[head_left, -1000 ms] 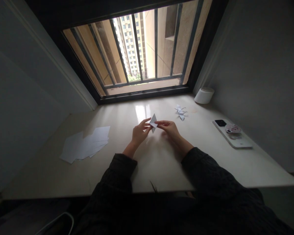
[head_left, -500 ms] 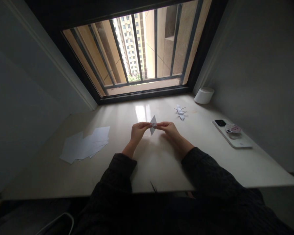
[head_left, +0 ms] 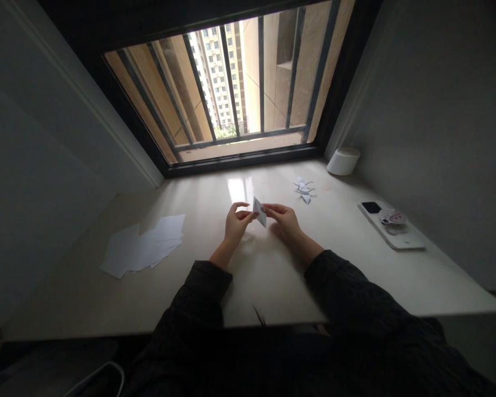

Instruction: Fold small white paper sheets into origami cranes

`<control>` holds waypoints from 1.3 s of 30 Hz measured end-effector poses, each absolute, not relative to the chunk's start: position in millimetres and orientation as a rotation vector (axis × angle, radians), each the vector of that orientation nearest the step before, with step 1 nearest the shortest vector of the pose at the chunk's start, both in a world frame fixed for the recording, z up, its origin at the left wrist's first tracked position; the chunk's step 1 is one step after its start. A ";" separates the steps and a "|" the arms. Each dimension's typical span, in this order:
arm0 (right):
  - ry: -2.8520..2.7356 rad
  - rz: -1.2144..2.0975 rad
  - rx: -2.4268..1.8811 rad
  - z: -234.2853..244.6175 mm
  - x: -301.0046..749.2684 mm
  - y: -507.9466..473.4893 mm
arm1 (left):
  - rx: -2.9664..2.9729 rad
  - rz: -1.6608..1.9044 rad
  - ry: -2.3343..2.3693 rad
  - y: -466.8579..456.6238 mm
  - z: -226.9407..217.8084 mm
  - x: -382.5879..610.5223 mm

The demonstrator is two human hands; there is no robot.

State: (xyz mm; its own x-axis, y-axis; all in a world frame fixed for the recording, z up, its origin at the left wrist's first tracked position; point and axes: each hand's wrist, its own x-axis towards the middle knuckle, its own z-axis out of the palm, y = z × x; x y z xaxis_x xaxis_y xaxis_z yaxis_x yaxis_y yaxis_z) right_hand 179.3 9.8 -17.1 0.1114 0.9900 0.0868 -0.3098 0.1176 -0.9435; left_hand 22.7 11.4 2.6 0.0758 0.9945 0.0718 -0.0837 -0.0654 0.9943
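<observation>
A small piece of folded white paper (head_left: pixel 260 212), pointed at top and bottom, is held up between my hands above the table. My left hand (head_left: pixel 235 223) touches its left side near the middle; the thumb is against the paper and the index finger is lifted off, pointing right. On the other side, my right hand (head_left: pixel 284 217) pinches the paper's right edge between thumb and fingers. Beyond the right hand, folded paper cranes (head_left: pixel 303 191) lie on the tabletop. Parts of the folded paper are covered by my fingertips.
The pale table (head_left: pixel 198 309) ends at a front edge below my sleeves. Loose white paper sheets (head_left: pixel 143 248) overlap at the left. A phone (head_left: pixel 400 237) with a grip lies at the right. A white cylinder (head_left: pixel 344 161) stands near the barred window (head_left: pixel 231 94).
The folded paper has turned and now tilts, its lower point further right. My left index finger has lifted away from it. My right hand keeps its pinch.
</observation>
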 end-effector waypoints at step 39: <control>-1.322 0.900 -1.097 -12.2 174.3 0.1 | 1.076 1.182 1.100 10.9 -1.2 25.9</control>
State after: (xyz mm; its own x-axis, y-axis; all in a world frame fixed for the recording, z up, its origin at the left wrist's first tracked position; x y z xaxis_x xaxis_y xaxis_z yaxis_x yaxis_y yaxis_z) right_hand 174.3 0.1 -12.2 0.0749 0.9574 0.2789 0.0912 0.2719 -0.9580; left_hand 25.9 10.9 -1.2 0.0573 0.9960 -0.0685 -0.1399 0.0759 0.9872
